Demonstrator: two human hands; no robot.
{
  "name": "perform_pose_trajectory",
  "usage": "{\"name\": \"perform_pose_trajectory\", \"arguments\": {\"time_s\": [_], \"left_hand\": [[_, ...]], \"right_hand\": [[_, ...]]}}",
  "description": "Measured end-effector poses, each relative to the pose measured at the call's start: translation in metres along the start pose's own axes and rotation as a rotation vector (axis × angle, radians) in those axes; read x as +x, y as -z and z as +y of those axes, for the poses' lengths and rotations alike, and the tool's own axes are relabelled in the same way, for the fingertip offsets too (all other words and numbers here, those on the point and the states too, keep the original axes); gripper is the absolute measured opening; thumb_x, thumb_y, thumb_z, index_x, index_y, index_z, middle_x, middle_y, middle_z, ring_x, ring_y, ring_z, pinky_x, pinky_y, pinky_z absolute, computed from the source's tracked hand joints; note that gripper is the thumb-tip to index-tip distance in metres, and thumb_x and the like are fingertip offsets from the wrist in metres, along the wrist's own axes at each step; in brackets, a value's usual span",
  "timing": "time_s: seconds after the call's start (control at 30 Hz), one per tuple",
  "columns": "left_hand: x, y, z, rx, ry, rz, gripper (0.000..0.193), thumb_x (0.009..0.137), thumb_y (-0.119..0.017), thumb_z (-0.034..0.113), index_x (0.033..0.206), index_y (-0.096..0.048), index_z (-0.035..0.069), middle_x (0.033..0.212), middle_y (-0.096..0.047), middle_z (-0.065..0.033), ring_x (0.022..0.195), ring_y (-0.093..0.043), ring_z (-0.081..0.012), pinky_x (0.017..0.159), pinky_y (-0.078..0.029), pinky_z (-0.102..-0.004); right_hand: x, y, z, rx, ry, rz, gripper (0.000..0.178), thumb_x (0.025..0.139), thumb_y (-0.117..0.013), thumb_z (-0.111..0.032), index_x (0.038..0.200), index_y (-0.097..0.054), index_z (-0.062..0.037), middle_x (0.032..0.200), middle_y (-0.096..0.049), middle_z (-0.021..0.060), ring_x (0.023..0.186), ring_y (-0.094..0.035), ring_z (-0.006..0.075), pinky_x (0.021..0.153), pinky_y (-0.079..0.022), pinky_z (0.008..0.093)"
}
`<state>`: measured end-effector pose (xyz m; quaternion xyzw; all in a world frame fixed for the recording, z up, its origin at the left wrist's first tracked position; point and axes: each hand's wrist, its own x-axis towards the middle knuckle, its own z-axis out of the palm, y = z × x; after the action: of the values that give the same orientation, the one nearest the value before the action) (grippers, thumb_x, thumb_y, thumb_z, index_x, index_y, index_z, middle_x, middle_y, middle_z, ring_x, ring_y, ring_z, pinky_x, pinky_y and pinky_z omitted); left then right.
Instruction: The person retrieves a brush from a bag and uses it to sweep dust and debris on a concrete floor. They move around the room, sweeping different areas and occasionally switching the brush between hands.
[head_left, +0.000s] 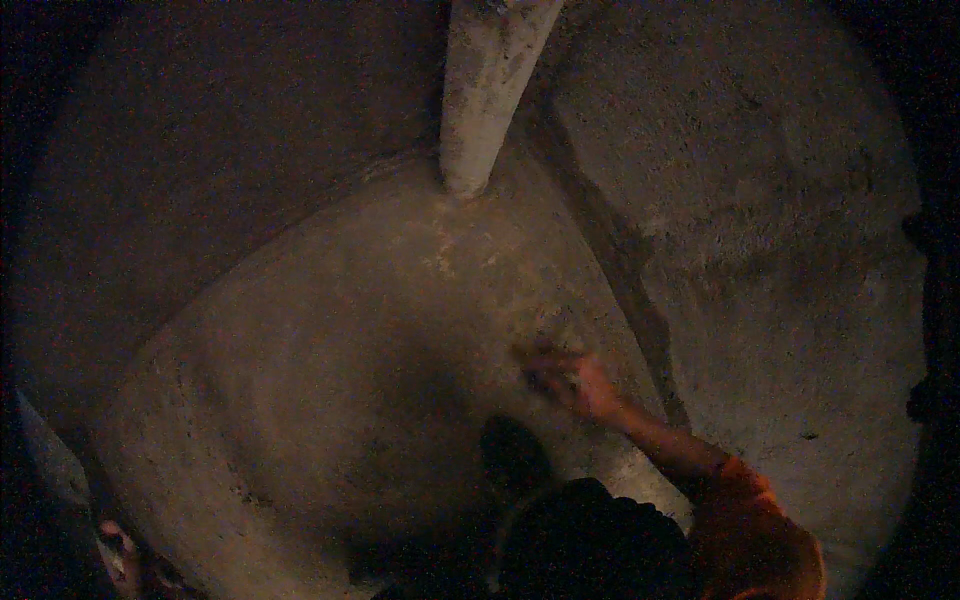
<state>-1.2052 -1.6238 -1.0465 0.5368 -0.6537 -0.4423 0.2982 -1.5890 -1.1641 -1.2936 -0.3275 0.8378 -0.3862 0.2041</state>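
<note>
My right hand (pixel 572 382) reaches out low over a rough concrete floor (pixel 330 300), its forearm coming from an orange sleeve (pixel 765 530). Motion smears the fingers, and a dark patch lies beside them. I cannot make out whether they grip anything or touch the floor. Pale scuffs and crumbs mark the surface near the hand and beyond it. No part of my left hand can be made out.
A pale pipe or post (pixel 475 110) comes down to the floor at the far side. Rough walls (pixel 770 250) rise around it. Dark shapes, perhaps my knee (pixel 600 540) and shoe (pixel 515 455), fill the near side. An unclear skin-toned patch (pixel 115 545) shows at the lower left.
</note>
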Motion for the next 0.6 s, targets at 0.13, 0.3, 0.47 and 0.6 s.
{"name": "perform_pose_trajectory", "arguments": {"time_s": [0.13, 0.3, 0.47, 0.6], "left_hand": [[0.005, 0.012, 0.008, -0.005, 0.019, -0.053, 0.037, 0.092, -0.067, 0.028, 0.125, -0.057, 0.014, 0.071, -0.055, -0.0058, 0.047, -0.043, -0.0155, 0.039, -0.036, -0.03], [0.002, 0.018, 0.014, 0.102, 0.054, 0.036, 0.038, 0.092, -0.066, 0.027, 0.125, -0.057, 0.009, 0.072, -0.056, -0.006, 0.05, -0.047, -0.0165, 0.042, -0.039, -0.0291], [0.004, 0.027, 0.006, 0.221, -0.056, -0.144, 0.026, 0.093, -0.064, 0.019, 0.116, -0.063, 0.006, 0.075, -0.06, -0.0055, 0.049, -0.05, -0.013, 0.045, -0.041, -0.027], [0.004, 0.035, -0.002, 0.297, 0.064, -0.357, 0.019, 0.094, -0.063, 0.013, 0.111, -0.066, 0.006, 0.077, -0.062, -0.0019, 0.051, -0.05, -0.0075, 0.047, -0.04, -0.0232]], "right_hand": [[0.008, -0.014, -0.04, 0.077, -0.07, 0.042, 0.032, 0.084, -0.073, -0.017, 0.114, -0.069, -0.005, 0.106, -0.073, 0.014, 0.1, -0.068, 0.0263, 0.092, -0.051, 0.0405], [0.043, -0.033, -0.061, -0.135, -0.048, -0.099, 0.017, 0.083, -0.071, -0.01, 0.099, -0.075, -0.0062, 0.104, -0.075, 0.0102, 0.103, -0.069, 0.0241, 0.099, -0.048, 0.0416], [0.07, -0.002, -0.046, -0.235, 0.156, 0.083, 0.037, 0.077, -0.065, -0.004, 0.113, -0.072, -0.0087, 0.112, -0.073, 0.0101, 0.113, -0.065, 0.0288, 0.104, -0.044, 0.0435], [0.064, 0.039, -0.013, -0.383, 0.153, -0.325, 0.043, 0.079, -0.058, -0.009, 0.121, -0.067, -0.0047, 0.125, -0.068, 0.0145, 0.115, -0.065, 0.03, 0.101, -0.047, 0.0405]]}}
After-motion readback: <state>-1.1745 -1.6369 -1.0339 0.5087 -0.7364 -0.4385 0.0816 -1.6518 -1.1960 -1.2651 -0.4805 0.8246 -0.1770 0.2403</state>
